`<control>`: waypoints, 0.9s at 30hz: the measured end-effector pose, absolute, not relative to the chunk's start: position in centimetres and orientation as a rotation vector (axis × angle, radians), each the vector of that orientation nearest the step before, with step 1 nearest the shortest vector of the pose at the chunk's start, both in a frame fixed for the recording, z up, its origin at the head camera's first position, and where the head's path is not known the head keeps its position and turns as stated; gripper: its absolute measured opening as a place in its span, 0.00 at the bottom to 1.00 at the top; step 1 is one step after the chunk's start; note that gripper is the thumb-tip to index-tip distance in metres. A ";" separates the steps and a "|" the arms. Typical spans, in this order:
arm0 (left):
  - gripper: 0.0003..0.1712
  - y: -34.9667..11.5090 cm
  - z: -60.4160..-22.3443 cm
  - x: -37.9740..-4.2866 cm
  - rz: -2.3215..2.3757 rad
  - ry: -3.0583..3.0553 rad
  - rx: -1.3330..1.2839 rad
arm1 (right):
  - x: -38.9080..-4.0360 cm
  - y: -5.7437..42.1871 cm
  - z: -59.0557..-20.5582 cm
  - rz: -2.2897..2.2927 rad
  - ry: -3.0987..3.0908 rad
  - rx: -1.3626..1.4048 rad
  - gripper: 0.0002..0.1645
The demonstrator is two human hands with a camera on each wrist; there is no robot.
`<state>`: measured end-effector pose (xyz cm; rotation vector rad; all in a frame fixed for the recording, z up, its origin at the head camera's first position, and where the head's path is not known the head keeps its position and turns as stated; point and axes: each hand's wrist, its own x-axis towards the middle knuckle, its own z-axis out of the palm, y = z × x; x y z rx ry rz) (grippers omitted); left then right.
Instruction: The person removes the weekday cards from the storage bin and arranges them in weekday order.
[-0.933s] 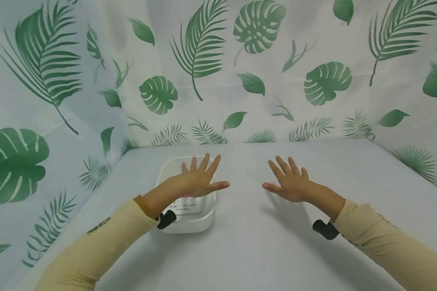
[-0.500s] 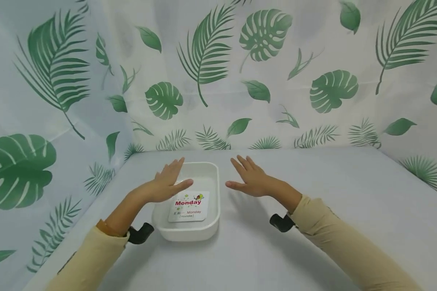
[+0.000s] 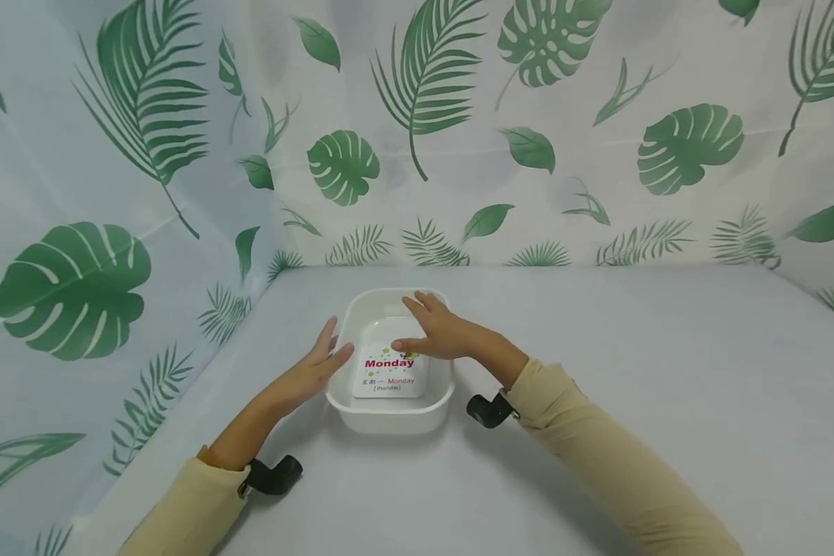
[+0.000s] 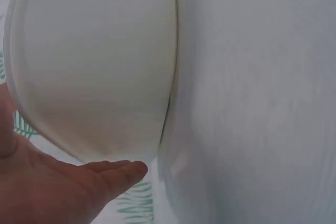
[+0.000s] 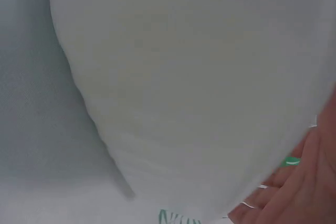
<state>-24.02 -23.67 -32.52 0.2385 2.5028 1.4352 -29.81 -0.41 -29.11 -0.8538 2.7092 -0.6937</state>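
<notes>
While the Monday card [image 3: 389,380] lies unlifted inside the white box [image 3: 391,422], the head view shows the left hand [image 3: 304,381] beside the box and the right hand [image 3: 446,333] above its near-right part, both grasping nothing. Left-wrist view: fingers straight, contact unclear; right-wrist view: fingers loosely extended, partly hidden.

The bench [image 3: 632,371] is broad, with a plain, pale grey-white surface; a white, round-cornered tray [image 3: 392,422] stands directly on it, open side up, slightly left of centre in the head view; the bench's far edge runs behind it.
</notes>
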 end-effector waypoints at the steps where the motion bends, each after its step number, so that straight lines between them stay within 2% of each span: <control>1: 0.50 -23.6 -32.6 -24.1 1.453 2.496 0.248 | -30.0 -0.6 -29.1 -0.677 2.703 -0.846 0.52; 12: 0.43 -23.4 -32.5 -24.5 1.407 2.524 0.244 | -31.2 -3.0 -29.5 -0.191 2.674 -0.842 0.60; 27: 0.44 -23.5 -33.2 -24.7 1.449 2.498 0.274 | -31.4 -4.5 -30.9 -0.101 2.592 -0.747 0.65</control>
